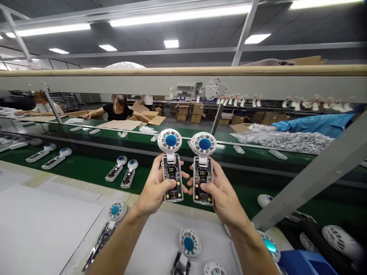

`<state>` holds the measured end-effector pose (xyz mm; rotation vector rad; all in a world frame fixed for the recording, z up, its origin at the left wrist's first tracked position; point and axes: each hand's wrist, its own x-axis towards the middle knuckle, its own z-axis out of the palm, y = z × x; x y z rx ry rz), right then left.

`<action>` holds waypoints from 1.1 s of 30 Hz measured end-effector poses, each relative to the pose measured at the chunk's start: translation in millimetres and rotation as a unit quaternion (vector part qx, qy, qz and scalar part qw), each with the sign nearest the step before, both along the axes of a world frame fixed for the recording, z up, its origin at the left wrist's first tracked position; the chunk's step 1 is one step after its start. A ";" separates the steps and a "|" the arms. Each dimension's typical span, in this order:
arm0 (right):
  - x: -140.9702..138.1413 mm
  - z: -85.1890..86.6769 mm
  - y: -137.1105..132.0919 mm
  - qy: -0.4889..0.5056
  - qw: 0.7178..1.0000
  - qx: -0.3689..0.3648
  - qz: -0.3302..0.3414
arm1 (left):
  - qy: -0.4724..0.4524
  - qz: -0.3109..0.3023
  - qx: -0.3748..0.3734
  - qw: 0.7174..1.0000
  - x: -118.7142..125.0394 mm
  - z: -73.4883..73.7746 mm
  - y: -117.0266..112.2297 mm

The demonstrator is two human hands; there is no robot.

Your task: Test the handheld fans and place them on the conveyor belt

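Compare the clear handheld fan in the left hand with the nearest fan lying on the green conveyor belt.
The held clear plastic fan sits raised in the left hand; the other fan lies untouched on the green belt. The held fan looks larger, being nearer. Both have white vented heads with blue centres.

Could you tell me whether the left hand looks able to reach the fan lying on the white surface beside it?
Probably yes, once it releases the clear-bodied fan it grips: nothing stands between the left hand and the fan lying beside the forearm.

green conveyor belt (86,172), stacked cardboard boxes (189,112), co-worker in black top (117,111), blue plastic bin (305,263)
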<state>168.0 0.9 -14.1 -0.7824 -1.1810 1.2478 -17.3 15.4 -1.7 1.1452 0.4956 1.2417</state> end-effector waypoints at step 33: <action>3.5 2.5 -4.8 -0.034 0.999 -0.013 0.012 | -0.018 -0.023 -0.004 1.000 4.4 -3.1 -0.7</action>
